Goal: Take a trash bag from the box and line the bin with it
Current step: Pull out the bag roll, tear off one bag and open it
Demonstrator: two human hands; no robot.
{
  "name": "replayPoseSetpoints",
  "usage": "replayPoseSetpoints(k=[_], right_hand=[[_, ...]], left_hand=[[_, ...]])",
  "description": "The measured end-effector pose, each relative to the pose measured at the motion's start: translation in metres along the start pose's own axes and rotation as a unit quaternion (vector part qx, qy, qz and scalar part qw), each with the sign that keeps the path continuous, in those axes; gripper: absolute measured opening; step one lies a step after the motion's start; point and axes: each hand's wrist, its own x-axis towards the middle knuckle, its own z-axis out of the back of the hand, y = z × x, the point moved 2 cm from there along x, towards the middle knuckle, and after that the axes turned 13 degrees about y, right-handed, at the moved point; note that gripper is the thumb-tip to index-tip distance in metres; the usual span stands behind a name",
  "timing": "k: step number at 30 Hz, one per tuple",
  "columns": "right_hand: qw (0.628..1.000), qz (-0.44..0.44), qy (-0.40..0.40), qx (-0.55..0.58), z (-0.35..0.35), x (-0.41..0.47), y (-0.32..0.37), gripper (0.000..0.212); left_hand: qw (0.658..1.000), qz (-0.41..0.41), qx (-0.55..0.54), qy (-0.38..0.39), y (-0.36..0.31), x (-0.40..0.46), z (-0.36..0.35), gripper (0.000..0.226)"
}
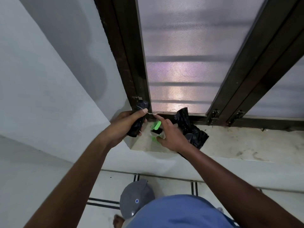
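My left hand point(130, 120) grips a tight black roll of trash bags point(138, 127) at the left end of the window sill. A thin white thread point(152, 113) runs from the roll's top to the fingertips of my right hand point(171, 134), which pinch it. Under my right hand stands a small green and white box point(156, 129) with its green flap up. A loose, crumpled black bag point(192, 129) lies on the sill behind my right hand. The grey bin point(136, 198) with a domed lid stands on the floor below, partly hidden by my blue shirt.
The pale stone window sill point(238, 145) runs to the right along a dark-framed frosted window point(189, 55). A white wall point(49, 79) closes the left side. White floor tiles point(102, 186) with dark stripes lie around the bin, and a bare foot point(118, 222) shows beside it.
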Motion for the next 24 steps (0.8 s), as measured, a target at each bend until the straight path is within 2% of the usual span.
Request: replayPoseSetpoints(k=[3,8,13,20,24], right_hand=[[1.000,0.001,0.005,-0.021,0.000,0.002,0.003,0.110],[1.000,0.009,0.000,0.004,-0.002,0.005,0.005,0.101],[0.999,0.014,-0.004,0.050,-0.001,0.002,0.007,0.098],[0.998,0.008,-0.016,0.056,0.000,-0.002,0.004,0.111],[0.998,0.010,-0.023,0.063,0.001,-0.004,0.003,0.113]], left_hand=[[0.999,0.013,0.025,0.027,0.001,0.000,0.000,0.038],[0.989,0.051,0.068,0.118,0.012,0.000,-0.008,0.038],[0.983,0.079,0.076,0.150,0.025,0.005,-0.015,0.037],[0.990,0.052,0.118,0.049,0.038,0.019,-0.010,0.036],[0.987,0.062,0.144,0.023,0.044,0.030,-0.003,0.038]])
